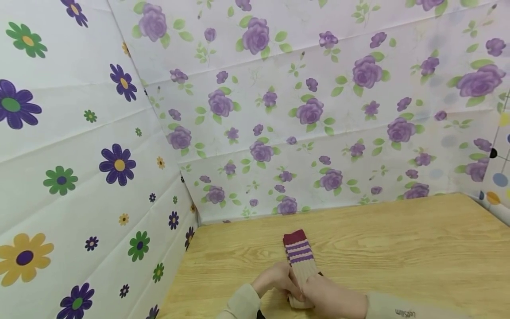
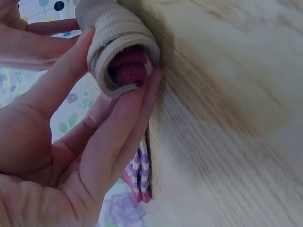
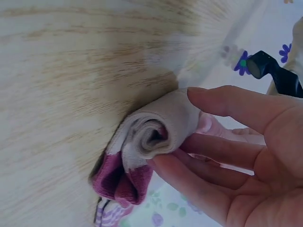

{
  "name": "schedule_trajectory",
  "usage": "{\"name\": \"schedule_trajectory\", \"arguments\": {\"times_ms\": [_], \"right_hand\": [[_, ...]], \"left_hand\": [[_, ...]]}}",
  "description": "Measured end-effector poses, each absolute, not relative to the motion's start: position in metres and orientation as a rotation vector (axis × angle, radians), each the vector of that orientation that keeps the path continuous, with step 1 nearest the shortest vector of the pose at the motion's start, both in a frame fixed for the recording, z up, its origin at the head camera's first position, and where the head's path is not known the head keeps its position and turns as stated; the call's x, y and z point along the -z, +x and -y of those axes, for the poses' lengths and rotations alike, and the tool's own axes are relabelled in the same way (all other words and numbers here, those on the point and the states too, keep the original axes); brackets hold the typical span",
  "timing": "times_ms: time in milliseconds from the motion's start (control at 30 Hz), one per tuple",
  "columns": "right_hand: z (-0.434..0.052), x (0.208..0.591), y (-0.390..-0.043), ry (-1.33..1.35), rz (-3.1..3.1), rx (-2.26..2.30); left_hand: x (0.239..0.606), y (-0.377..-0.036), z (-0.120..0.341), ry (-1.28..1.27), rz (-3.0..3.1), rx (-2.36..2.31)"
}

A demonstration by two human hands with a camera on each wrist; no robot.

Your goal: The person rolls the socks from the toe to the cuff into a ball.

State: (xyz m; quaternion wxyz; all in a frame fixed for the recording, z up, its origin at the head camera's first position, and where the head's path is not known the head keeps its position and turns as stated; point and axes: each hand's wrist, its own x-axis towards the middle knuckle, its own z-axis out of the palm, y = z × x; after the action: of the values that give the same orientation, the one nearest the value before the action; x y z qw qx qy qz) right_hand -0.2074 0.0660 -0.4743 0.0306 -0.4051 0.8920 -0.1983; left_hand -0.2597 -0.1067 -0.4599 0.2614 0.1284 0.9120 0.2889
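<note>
A beige ribbed sock (image 1: 299, 256) with a maroon cuff and purple stripes lies on the wooden table (image 1: 398, 248), cuff end pointing away from me. Its near end is rolled into a tight coil (image 2: 120, 52). My left hand (image 1: 272, 278) grips the roll from the left, fingers (image 2: 123, 118) curled round its open end. My right hand (image 1: 326, 294) holds the same roll (image 3: 156, 127) from the right, thumb over the top and fingers (image 3: 189, 184) underneath. Maroon fabric (image 3: 123, 182) shows below the roll in the right wrist view.
Floral sheets wall in the table: a flower-print one on the left (image 1: 79, 177), purple roses at the back (image 1: 318, 110), a dotted one at the far right (image 1: 498, 177). Bare wood stretches right of the sock. A black wrist strap (image 3: 272, 71) shows.
</note>
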Motion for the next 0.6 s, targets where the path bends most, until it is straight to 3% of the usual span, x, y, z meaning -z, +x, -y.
{"name": "schedule_trajectory", "arguments": {"times_ms": [433,600], "right_hand": [[-0.0615,0.4824,-0.2138,-1.323,-2.918,0.418],[-0.0621,0.4843,-0.2172,-1.288,-2.937,0.321]], "left_hand": [[0.4609,-0.2574,0.1037,0.387,-2.558,-0.830],[0.4631,-0.2527,0.1048,0.513,-2.673,-0.821]]}}
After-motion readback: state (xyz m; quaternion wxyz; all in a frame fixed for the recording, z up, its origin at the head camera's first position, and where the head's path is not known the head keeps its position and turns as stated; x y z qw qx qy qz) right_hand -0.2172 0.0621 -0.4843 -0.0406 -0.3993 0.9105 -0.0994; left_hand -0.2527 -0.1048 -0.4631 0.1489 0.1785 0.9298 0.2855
